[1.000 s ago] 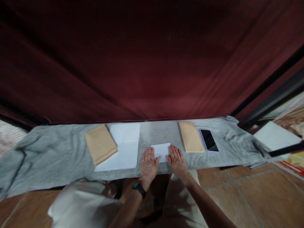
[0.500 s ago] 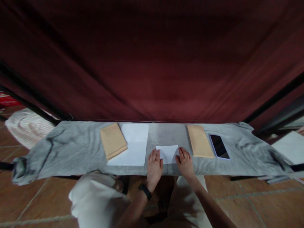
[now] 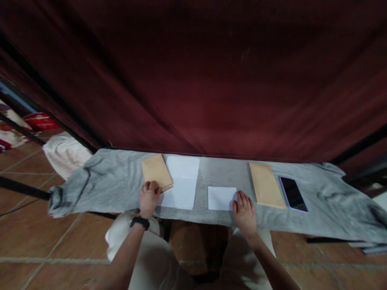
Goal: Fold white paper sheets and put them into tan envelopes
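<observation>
My left hand, with a dark watch on its wrist, has its fingers curled at the near edge of a small stack of brown envelopes. This stack partly overlaps a large white paper sheet showing a faint crease. My right hand lies flat, fingers stretched out, at the right edge of a smaller folded white paper. Beyond that hand, to the right, lies another brown envelope.
A phone with a pale purple edge lies right of the single envelope. Everything rests on a narrow surface covered with grey cloth. Behind it hangs a dark red curtain. A striped cloth is at the left.
My left hand has left the folded paper and moved left to the envelope stack. The right hand stays at the paper's right edge. The view has shifted slightly left.
</observation>
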A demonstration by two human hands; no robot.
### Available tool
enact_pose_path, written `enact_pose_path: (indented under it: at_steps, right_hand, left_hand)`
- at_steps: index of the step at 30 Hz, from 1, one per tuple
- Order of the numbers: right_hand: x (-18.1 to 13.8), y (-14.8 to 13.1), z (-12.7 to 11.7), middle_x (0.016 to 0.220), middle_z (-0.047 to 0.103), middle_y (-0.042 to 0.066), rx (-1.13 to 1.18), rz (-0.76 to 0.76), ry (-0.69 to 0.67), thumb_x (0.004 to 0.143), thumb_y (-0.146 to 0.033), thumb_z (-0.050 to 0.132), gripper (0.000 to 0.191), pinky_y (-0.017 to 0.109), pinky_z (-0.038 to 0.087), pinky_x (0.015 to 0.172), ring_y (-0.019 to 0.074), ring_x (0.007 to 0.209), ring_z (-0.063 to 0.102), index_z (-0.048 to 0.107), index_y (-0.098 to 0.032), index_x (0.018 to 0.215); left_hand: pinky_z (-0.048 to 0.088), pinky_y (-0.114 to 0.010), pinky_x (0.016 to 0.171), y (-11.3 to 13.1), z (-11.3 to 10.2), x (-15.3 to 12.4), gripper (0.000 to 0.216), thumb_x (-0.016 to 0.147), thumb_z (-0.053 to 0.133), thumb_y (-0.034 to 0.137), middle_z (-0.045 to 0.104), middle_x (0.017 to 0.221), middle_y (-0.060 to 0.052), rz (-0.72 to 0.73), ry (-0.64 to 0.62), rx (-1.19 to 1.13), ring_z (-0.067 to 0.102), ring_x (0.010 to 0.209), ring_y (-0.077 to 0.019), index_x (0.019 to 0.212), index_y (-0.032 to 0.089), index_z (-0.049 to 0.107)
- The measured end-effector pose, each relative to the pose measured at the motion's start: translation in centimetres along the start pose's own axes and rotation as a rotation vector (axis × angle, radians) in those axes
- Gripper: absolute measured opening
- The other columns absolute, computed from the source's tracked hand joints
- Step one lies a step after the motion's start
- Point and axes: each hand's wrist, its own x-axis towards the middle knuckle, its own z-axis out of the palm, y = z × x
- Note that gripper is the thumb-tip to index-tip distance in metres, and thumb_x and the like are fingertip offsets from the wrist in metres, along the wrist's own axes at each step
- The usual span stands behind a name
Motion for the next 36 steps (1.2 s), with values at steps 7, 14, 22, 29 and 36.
enact_pose_path:
  at_steps: [7, 14, 22, 29, 36]
  right_hand:
    - [0.1, 0.0, -0.2, 0.143, 0.056, 0.018, -0.002, 0.000, -0.010, 0.102, -0.030, 0.035, 0.048, 0.049, 0.032, 0.113, 0.0286, 0.132, 0.049, 0.045, -0.011, 0.145]
    - [0.1, 0.0, -0.3, 0.143, 0.055, 0.018, -0.002, 0.012, -0.028, 0.102, -0.030, 0.035, 0.048, 0.048, 0.031, 0.114, 0.0284, 0.133, 0.048, 0.045, -0.011, 0.145]
    - [0.1, -0.1, -0.3, 0.144, 0.054, 0.017, -0.011, 0.016, -0.026, 0.102, -0.030, 0.034, 0.048, 0.048, 0.030, 0.114, 0.0284, 0.134, 0.047, 0.044, -0.011, 0.145]
    - [0.2, -0.2, -0.3, 0.144, 0.055, 0.017, -0.013, 0.035, -0.037, 0.102, -0.029, 0.035, 0.048, 0.048, 0.031, 0.114, 0.0279, 0.134, 0.047, 0.045, -0.011, 0.145]
    - [0.4, -0.4, -0.7, 0.145, 0.055, 0.016, -0.037, 0.038, -0.056, 0.101, -0.028, 0.036, 0.047, 0.046, 0.031, 0.115, 0.0265, 0.136, 0.046, 0.047, -0.011, 0.144]
  left_hand:
    - [0.042, -0.046, 0.107, -0.9, -0.1, -0.9, 0.056, 0.093, 0.052, 0.045, 0.047, 0.149, -0.020, 0.078, -0.139, 0.153, 0.043, 0.137, -0.0339, 0.138, 0.012, 0.051]
    - [0.049, -0.035, 0.094, 0.7, -2.3, -0.6, 0.030, 0.098, 0.045, 0.030, 0.067, 0.125, -0.011, 0.240, -0.212, 0.147, 0.063, 0.113, -0.0228, 0.118, 0.021, 0.065]
    - [0.052, -0.028, 0.085, 0.1, -3.7, 0.6, 0.030, 0.100, 0.043, 0.035, 0.068, 0.127, -0.007, 0.186, -0.296, 0.133, 0.066, 0.109, -0.0201, 0.119, 0.024, 0.063]
    - [0.053, -0.031, 0.082, 0.7, -3.5, 0.0, 0.037, 0.098, 0.041, 0.022, 0.069, 0.121, -0.010, 0.323, -0.294, 0.238, 0.066, 0.111, -0.0229, 0.132, 0.022, 0.055]
    - [0.049, -0.039, 0.089, 1.7, -4.3, -0.4, 0.032, 0.096, 0.042, 0.017, 0.068, 0.113, -0.014, 0.457, -0.107, 0.282, 0.063, 0.108, -0.0278, 0.123, 0.015, 0.059]
